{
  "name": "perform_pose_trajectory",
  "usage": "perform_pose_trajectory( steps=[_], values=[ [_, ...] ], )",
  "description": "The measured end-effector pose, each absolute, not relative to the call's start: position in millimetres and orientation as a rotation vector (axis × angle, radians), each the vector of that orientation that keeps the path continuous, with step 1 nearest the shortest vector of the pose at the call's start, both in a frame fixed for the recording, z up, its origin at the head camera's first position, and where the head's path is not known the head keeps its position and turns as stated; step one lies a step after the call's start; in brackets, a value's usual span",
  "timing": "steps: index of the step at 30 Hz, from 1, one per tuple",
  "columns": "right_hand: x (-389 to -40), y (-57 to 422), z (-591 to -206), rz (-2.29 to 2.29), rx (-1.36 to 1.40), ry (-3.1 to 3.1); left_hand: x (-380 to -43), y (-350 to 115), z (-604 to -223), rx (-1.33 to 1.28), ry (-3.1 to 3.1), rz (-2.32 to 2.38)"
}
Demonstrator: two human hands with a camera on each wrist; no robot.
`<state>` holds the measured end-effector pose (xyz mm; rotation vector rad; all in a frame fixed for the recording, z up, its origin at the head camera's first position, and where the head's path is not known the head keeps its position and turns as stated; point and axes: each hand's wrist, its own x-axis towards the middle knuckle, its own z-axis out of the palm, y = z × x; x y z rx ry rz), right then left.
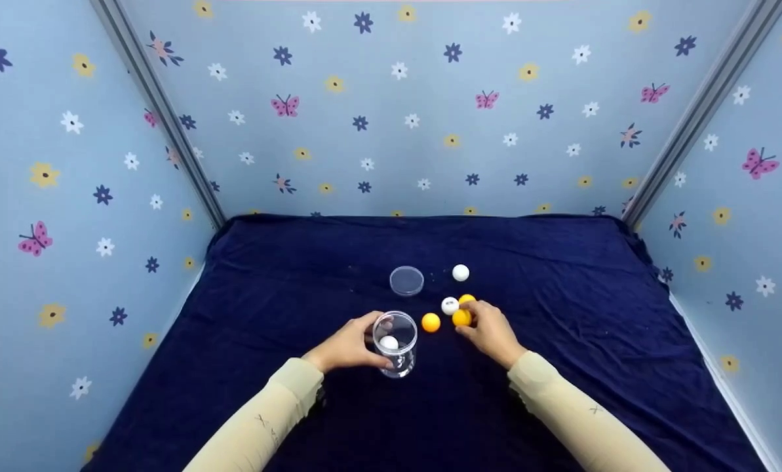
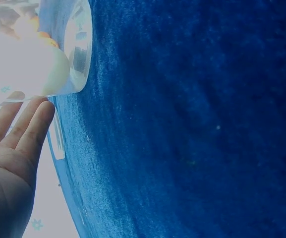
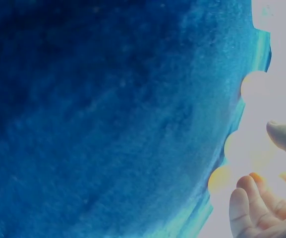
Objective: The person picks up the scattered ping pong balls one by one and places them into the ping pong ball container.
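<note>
My left hand (image 1: 350, 344) grips a clear cylindrical jar (image 1: 400, 364), its open mouth facing up. Inside it lies a white ping-pong ball (image 1: 389, 343), also seen pale through the wall in the left wrist view. My right hand (image 1: 493, 332) pinches an orange ping-pong ball (image 1: 461, 318) between thumb and fingers, low over the cloth. Just behind its fingertips a second orange ball (image 1: 466, 299) partly shows, beside a white ball with dark print (image 1: 450, 306). Another orange ball (image 1: 430, 322) lies between the jar and my right hand. Glare washes out the right wrist view.
A clear round lid (image 1: 406, 281) lies flat on the dark blue cloth (image 1: 286, 282) beyond the jar. Farther back, to the lid's right, is one more white ball (image 1: 461, 273). Flower-patterned walls (image 1: 391, 144) enclose the table on the back and both sides.
</note>
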<state>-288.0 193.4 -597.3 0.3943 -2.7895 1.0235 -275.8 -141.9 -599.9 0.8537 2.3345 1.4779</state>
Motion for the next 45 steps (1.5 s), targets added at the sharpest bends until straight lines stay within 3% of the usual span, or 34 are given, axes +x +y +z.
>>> perform_pose_trajectory(
  steps=[45],
  values=[
    [-281.7,190.2,-560.8,1.101,0.51,-2.565,-275.3,-141.2,-599.4,0.847,2.32,1.502]
  ],
)
